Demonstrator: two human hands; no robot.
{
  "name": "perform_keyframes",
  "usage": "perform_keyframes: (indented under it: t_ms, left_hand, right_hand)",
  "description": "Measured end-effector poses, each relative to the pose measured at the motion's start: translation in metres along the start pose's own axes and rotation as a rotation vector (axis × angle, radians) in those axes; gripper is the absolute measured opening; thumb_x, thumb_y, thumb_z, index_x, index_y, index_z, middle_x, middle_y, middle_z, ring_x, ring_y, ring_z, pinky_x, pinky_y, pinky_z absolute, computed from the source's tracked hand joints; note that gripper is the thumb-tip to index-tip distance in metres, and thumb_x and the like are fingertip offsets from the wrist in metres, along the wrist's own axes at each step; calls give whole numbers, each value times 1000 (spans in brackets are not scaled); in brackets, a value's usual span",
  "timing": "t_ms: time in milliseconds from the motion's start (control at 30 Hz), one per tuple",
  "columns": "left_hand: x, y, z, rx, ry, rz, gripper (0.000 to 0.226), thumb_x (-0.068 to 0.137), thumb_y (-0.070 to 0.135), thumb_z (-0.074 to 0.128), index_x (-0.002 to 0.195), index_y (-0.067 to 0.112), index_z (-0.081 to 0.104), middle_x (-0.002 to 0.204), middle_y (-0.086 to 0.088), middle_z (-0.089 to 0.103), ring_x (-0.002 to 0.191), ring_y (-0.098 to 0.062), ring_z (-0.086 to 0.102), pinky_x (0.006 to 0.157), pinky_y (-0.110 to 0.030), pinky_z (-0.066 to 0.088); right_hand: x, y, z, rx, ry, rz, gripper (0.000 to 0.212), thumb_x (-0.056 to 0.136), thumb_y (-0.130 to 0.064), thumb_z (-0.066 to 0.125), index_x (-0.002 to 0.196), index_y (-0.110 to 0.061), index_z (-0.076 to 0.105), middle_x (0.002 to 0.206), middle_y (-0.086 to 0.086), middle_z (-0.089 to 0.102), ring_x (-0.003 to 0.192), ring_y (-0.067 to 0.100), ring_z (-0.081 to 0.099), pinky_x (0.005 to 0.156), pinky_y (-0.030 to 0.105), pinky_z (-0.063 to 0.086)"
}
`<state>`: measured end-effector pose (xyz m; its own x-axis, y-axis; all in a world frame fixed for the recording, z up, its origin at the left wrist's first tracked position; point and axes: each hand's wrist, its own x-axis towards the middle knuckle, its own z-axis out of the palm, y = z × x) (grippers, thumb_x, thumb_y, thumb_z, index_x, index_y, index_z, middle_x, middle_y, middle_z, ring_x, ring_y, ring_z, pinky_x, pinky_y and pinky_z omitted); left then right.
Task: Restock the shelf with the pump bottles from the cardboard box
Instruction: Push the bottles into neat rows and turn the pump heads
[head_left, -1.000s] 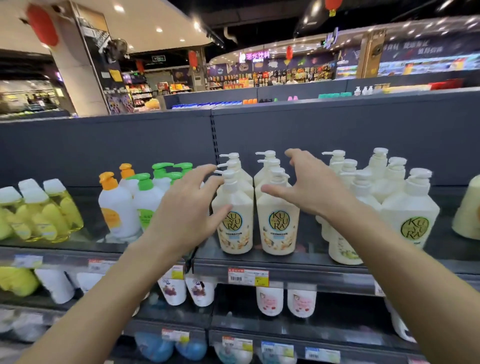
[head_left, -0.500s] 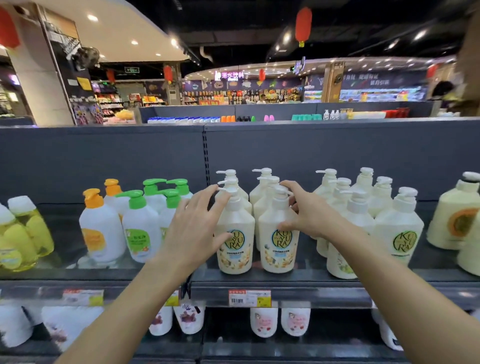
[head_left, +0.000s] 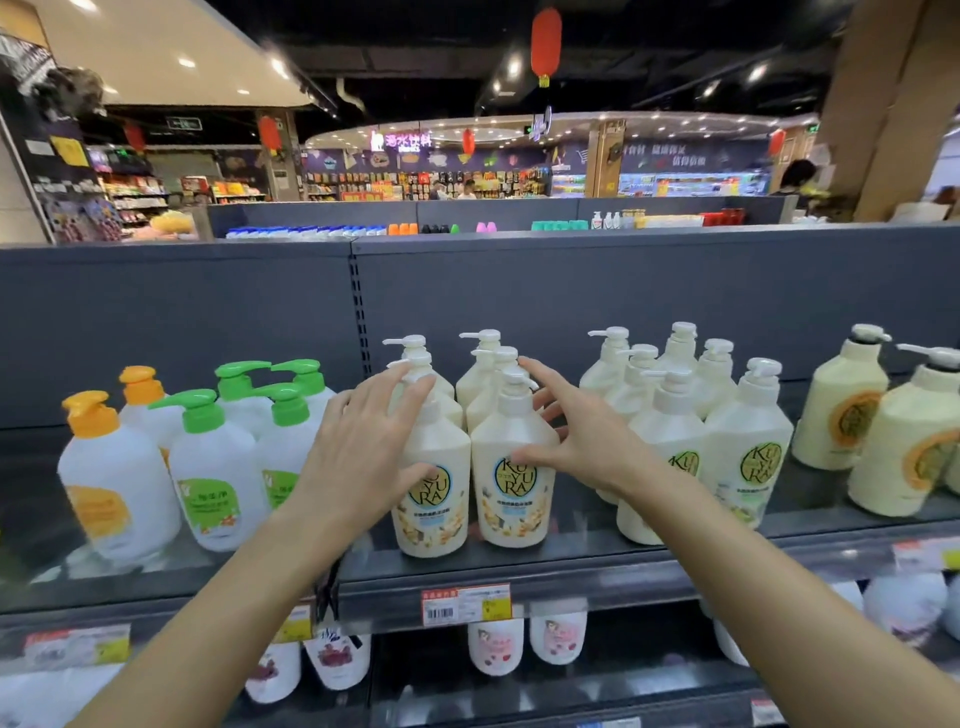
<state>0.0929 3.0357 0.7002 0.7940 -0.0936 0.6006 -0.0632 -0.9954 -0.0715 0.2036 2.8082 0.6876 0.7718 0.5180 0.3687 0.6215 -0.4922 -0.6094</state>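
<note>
2 cream pump bottles labelled KUYURA stand upright side by side at the front edge of the grey shelf (head_left: 571, 569), the left front bottle (head_left: 434, 483) and the right front bottle (head_left: 511, 467) nearly touching, with more of the same cream bottles lined up in 2 rows behind them. The left hand (head_left: 363, 441) lies against the left side and shoulder of the left front bottle, fingers spread and reaching up to the pump head, thumb across the upper label; it is open, pressed on the bottle rather than closed round it. The right hand (head_left: 576, 436) is also open with fingers fanned: the thumb rests on the right front bottle just above its label, the index finger points toward its pump head, and the other fingers curve behind the bottle's right shoulder. Just to the right stands another group of KUYURA bottles (head_left: 748, 457) with green-tinted labels, partly behind the right forearm. Further right are rounder cream bottles with orange round labels (head_left: 841, 410). To the left sit white bottles with green pumps (head_left: 215, 467) and with orange pumps (head_left: 111, 478). A price tag (head_left: 465, 605) hangs on the shelf edge below the front pair, and white bottles with pink labels (head_left: 524, 642) show on the lower shelf.
</note>
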Motion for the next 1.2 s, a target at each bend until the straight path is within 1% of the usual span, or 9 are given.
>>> perform_keyframes:
  t_ms: [233,433,633,733,833,933,1000,1067,1200]
  left_hand:
    - [5,-4,5,50,1,23,99,51,39,88,136,16,43,135,-8,50,125,-28,47,104,-52,36]
    - [5,-4,8,44,30,17,100,48,38,90,134,16,44,126,-9,56,117,-30,52,98,-51,43]
    - [4,-9,9,20,34,20,100,50,37,90,135,17,42,125,-8,55,118,-30,51,96,-49,43]
    - [6,-6,10,37,32,28,98,50,36,89,134,16,42,125,-8,54,118,-30,50,93,-46,44]
    - [6,-1,9,39,10,26,98,51,35,89,135,15,42,125,-10,54,119,-32,50,94,-47,44]
    - [5,-3,0,51,21,14,102,52,47,86,138,19,39,131,-10,51,124,-31,46,100,-53,40]
    - [12,-9,-18,48,92,36,97,56,55,81,138,19,43,133,-12,51,123,-33,47,102,-54,38]
    - [31,-18,-43,49,143,95,83,65,54,76,135,17,50,134,-14,52,121,-34,50,101,-52,38]
    - [81,-27,-75,38,103,176,60,78,45,71,129,17,56,135,-9,52,121,-30,50,97,-48,42]
  right_hand:
    - [0,6,2,-10,15,-24,99,69,-42,84,148,-51,24,115,-8,57,100,15,61,90,41,55]
    - [2,10,1,22,-6,-46,98,71,-39,84,148,-51,25,117,-9,56,100,14,61,90,39,57]
    - [1,9,-6,69,-50,-31,98,76,-25,84,149,-50,24,114,-16,55,99,2,60,85,24,56]
    - [0,8,-4,72,-57,-36,99,75,-24,84,149,-50,23,113,-19,55,99,2,59,88,30,57]
    - [0,5,-5,41,-71,-21,103,73,-30,85,150,-51,19,117,-13,56,102,8,60,90,37,56]
    - [-6,-8,-20,-36,-126,-11,109,67,-54,82,150,-54,11,123,-9,54,112,6,54,96,31,49]
    - [-5,-28,-40,-70,-58,-24,101,67,-72,69,152,-47,21,124,-12,54,115,5,51,97,28,43]
    - [10,-49,-64,-138,59,-55,86,69,-77,55,145,-40,43,123,-11,57,114,7,54,98,32,46]
    - [64,-87,-90,-328,17,-112,50,82,-53,69,127,-30,63,112,-4,65,99,12,63,92,37,54]
